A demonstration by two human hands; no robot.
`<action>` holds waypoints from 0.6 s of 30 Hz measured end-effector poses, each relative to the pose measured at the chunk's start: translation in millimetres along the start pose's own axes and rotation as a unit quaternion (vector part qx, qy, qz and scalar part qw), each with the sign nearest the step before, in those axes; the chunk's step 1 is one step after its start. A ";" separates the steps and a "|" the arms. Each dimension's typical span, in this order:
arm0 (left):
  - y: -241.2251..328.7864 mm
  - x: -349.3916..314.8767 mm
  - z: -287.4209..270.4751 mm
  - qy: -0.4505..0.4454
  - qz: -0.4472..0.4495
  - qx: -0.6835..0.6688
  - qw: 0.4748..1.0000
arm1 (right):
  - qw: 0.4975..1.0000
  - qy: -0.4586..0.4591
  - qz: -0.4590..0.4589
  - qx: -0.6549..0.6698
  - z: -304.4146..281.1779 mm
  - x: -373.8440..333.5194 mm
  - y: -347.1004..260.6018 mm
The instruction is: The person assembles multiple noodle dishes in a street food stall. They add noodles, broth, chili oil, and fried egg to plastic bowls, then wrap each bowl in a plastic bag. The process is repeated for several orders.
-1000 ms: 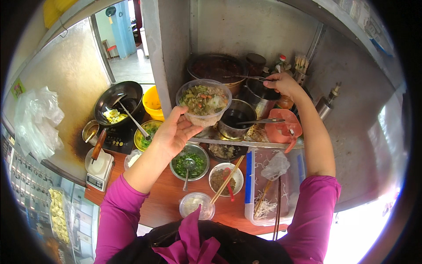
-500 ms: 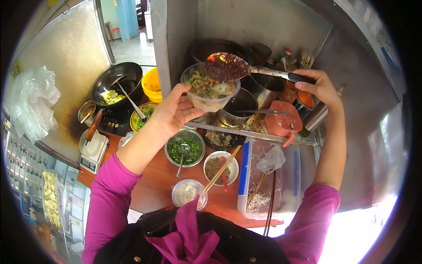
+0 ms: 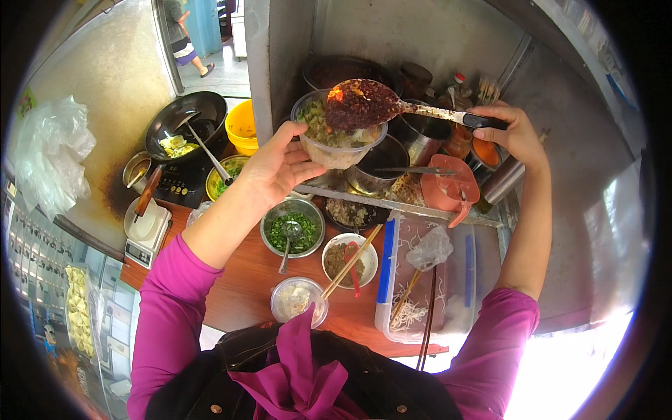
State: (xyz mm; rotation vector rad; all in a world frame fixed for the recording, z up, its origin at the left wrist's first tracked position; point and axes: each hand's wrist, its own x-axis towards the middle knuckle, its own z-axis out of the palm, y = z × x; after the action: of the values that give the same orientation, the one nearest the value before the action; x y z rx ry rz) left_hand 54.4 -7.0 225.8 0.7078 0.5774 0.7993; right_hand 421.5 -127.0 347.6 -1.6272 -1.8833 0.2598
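My left hand (image 3: 280, 168) holds a clear plastic bowl (image 3: 334, 154) by its left side, thumb at the rim and fingers below. Noodles or rice, chopped greens and a few orange bits fill the bowl. Over it, my right hand (image 3: 511, 133) grips the black handle of a serving spoon (image 3: 434, 113). Dark red, oily chili paste (image 3: 360, 105) coats the spoon's head, which hides part of the food. Behind the bowl stands a wide dark pan (image 3: 346, 70). Just to its right is a steel pot (image 3: 378, 164) with a utensil across it.
Below my arms are a steel bowl of chopped scallions (image 3: 301, 231), a white bowl of brown mince (image 3: 343, 262), a small plastic tub (image 3: 299, 301) and a lidded-style clear bin (image 3: 455, 308). A wok (image 3: 203, 112) and a scale (image 3: 147, 241) stand left; a pink jug (image 3: 444, 185) right.
The spoon's head has turned slightly over the bowl and shows more glossy red paste. A person has come into the doorway at the back left. Both hands keep their grips.
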 end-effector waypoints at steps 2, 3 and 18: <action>0.1 0.8 1.1 0.003 0.000 -0.009 1.000 | 1.000 0.003 0.002 0.001 -0.6 -0.2 0.2; 0.2 1.3 1.5 0.004 -0.002 -0.013 1.000 | 1.000 0.003 0.005 0.006 -0.9 -0.2 0.4; -2.0 7.2 3.9 0.008 0.007 -0.017 1.000 | 0.987 -0.013 0.121 0.106 5.4 1.0 5.3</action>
State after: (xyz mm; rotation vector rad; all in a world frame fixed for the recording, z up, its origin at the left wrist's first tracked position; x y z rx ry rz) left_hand 62.1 -3.6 225.4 0.6758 0.5736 0.8270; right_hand 422.7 -123.6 340.9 -1.7102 -1.6122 0.5650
